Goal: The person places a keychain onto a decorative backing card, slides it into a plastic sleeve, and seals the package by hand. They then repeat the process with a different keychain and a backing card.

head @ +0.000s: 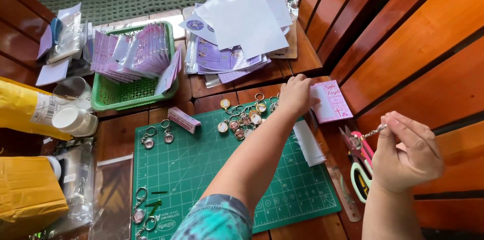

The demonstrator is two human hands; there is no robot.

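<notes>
Nearest the camera, a tie-dye sleeve is cut off by the frame's lower edge. Her right hand pinches a round keychain by its metal ring, fingertips closed tight, above scissors that are partly hidden. Across the gridded green cutting mat, the left hand rests fingers-down on a pink card stack; whether it grips is unclear. Beside it lies a heap of keychains. Farther back, a green plastic basket holds pink cards, next to loose white sheets.
</notes>
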